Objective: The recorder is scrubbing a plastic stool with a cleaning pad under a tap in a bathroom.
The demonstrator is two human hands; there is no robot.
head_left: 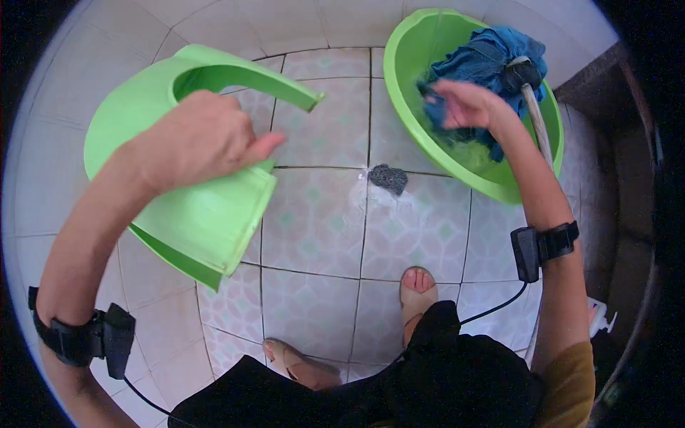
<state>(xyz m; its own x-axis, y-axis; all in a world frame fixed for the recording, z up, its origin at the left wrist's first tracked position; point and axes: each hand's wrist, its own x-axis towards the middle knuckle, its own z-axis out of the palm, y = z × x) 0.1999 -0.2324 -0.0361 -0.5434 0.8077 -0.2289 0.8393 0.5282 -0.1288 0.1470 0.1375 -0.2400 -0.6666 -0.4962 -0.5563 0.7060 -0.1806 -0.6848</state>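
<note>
At the left, my left hand (207, 139) is closed round the rim of a light green plastic stool (203, 214), a curved piece with a wide cutout, tilted above the tiles. Its fingertips are hidden from me; the thumb sticks out to the right. My right hand (467, 105) hangs over a green basin (492, 187), fingers apart and slightly blurred, with nothing seen in it. Below the hand, water splashes in the basin, next to a wet blue cloth (481, 60) bunched against the far side.
A dark grey scouring pad (387, 180) lies on the wet tiled floor (314, 228) between stool and basin. A pale stick (536, 118) with a dark end leans over the basin's right side. A white bottle (598, 317) stands at the lower right. Tiled walls close in behind.
</note>
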